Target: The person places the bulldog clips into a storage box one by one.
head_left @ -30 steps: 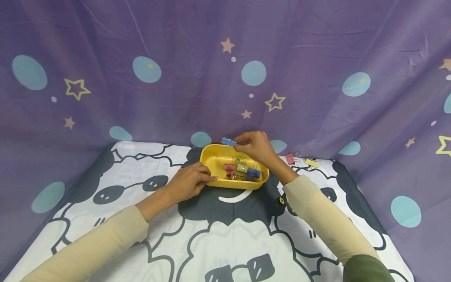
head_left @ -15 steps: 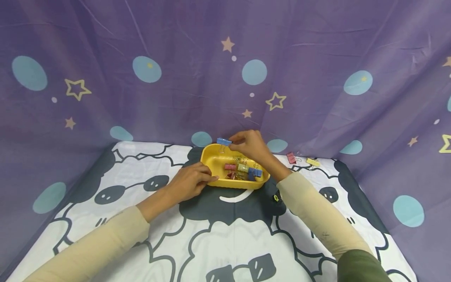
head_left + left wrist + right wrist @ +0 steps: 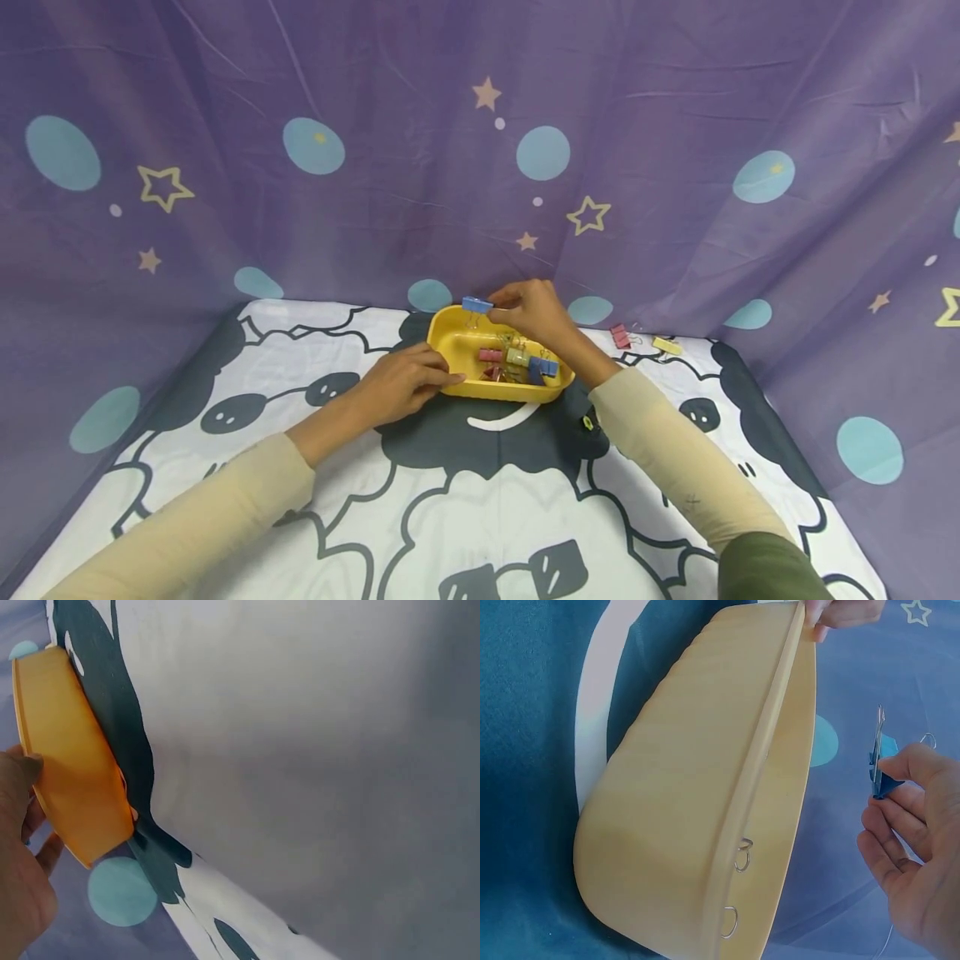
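Observation:
A yellow plastic tray (image 3: 457,389) stands near the back of the cloth-covered table, with several pink, pale yellow and blue binder clips (image 3: 517,357) in its right half. My left hand (image 3: 405,383) holds the tray's rim at its left front corner, the thumb on the edge; the left wrist view shows this hand (image 3: 22,825) at the tray's side. Above the tray's back rim, my right hand (image 3: 536,310) pinches a blue binder clip (image 3: 477,304) between thumb and fingertips. In the right wrist view this clip (image 3: 887,761) has its wire handles out and hangs apart from the tray.
Right of the tray lie a pink binder clip (image 3: 620,337) and a yellow binder clip (image 3: 666,345). A small dark object with a yellow-green mark (image 3: 588,422) shows near the right sleeve. A purple curtain (image 3: 420,167) rises close behind the tray.
My right hand has shifted slightly left with the blue binder clip, then stayed nearly still over the last half second. The left hand keeps its place on the tray.

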Available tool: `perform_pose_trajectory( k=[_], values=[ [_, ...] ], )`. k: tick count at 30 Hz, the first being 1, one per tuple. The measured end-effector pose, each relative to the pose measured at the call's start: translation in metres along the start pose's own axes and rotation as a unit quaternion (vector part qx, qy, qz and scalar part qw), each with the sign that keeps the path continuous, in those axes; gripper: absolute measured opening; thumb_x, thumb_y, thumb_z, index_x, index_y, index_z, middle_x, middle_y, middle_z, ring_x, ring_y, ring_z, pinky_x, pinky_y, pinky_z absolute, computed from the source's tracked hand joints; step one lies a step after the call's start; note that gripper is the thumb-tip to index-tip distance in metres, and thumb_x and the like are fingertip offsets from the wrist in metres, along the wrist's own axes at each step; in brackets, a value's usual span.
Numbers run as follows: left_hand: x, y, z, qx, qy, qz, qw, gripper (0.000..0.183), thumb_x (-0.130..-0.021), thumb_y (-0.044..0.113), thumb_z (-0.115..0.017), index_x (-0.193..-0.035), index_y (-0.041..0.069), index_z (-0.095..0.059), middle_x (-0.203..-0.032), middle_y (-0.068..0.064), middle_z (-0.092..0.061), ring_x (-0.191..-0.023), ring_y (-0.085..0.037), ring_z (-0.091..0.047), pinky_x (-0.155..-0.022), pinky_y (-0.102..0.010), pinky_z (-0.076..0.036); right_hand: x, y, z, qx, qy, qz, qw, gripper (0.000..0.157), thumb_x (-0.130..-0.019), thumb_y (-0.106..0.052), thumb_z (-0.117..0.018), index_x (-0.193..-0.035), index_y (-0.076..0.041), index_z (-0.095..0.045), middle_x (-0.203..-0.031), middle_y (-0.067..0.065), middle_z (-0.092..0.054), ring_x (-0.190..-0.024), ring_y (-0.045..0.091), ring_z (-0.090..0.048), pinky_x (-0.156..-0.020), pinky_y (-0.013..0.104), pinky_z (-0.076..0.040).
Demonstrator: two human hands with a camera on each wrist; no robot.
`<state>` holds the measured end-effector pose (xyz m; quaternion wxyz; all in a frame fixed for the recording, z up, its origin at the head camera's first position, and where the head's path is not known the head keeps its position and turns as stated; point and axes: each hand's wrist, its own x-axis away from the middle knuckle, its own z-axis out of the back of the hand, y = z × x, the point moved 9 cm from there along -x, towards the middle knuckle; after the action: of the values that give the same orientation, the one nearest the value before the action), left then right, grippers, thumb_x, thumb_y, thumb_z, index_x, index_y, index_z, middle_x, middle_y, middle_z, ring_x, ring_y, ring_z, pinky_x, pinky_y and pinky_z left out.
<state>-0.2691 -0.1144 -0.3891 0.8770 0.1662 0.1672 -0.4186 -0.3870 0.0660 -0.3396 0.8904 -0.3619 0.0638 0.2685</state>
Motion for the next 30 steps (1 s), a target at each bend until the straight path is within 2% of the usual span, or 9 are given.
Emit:
perform_pose_trajectory(
  k=[4,8,12,20,30],
  values=[
    [0.004,-0.005,0.002,0.03,0.009,-0.013,0.9994,0.038,-0.094,0.0,-0.087,-0.126,0.019,-0.089,-0.116,-0.001,-0.083,-0.111,-0.023,-0.07,-0.097,-0.04,-0.063,-0.001,0.002,0.0,0.002,0.0,0.002,1.0,0.028,-0.096,-0.021,-0.087,-0.118,-0.005,-0.088,-0.112,0.013,-0.088,-0.099,0.029,-0.086,-0.088,0.046,-0.071],
    [0.009,-0.009,0.007,0.058,0.045,-0.033,0.9968,0.029,-0.094,-0.001,-0.088,-0.118,0.015,-0.09,-0.113,-0.001,-0.083,-0.108,-0.021,-0.068,-0.093,-0.039,-0.063,0.0,0.004,-0.002,0.003,-0.007,-0.005,1.0,0.029,-0.096,-0.022,-0.087,-0.119,-0.005,-0.088,-0.114,0.012,-0.088,-0.102,0.029,-0.086,-0.09,0.046,-0.07],
    [0.012,-0.013,0.013,0.068,0.073,-0.064,0.993,0.03,-0.089,-0.006,-0.089,-0.111,0.014,-0.091,-0.109,-0.002,-0.082,-0.106,-0.022,-0.069,-0.093,-0.04,-0.064,-0.001,0.004,-0.003,0.007,-0.013,-0.011,1.0,0.03,-0.096,-0.023,-0.087,-0.12,-0.006,-0.088,-0.116,0.012,-0.088,-0.104,0.03,-0.086,-0.09,0.047,-0.07],
    [0.012,-0.022,0.014,0.098,0.063,-0.091,0.9891,0.034,-0.087,-0.012,-0.086,-0.11,0.013,-0.091,-0.108,-0.003,-0.082,-0.105,-0.022,-0.07,-0.093,-0.04,-0.063,0.0,0.006,-0.007,0.007,-0.022,-0.019,1.0,0.03,-0.098,-0.024,-0.086,-0.123,-0.008,-0.088,-0.119,0.011,-0.087,-0.108,0.03,-0.085,-0.092,0.047,-0.07],
    [0.013,-0.023,0.014,0.111,0.087,-0.104,0.9846,0.036,-0.086,-0.015,-0.086,-0.108,0.012,-0.091,-0.106,-0.003,-0.081,-0.102,-0.021,-0.068,-0.092,-0.038,-0.06,-0.001,0.014,-0.01,0.024,-0.025,-0.034,0.999,0.028,-0.097,-0.024,-0.086,-0.121,-0.01,-0.089,-0.117,0.009,-0.088,-0.109,0.028,-0.084,-0.093,0.046,-0.069]
  ],
)
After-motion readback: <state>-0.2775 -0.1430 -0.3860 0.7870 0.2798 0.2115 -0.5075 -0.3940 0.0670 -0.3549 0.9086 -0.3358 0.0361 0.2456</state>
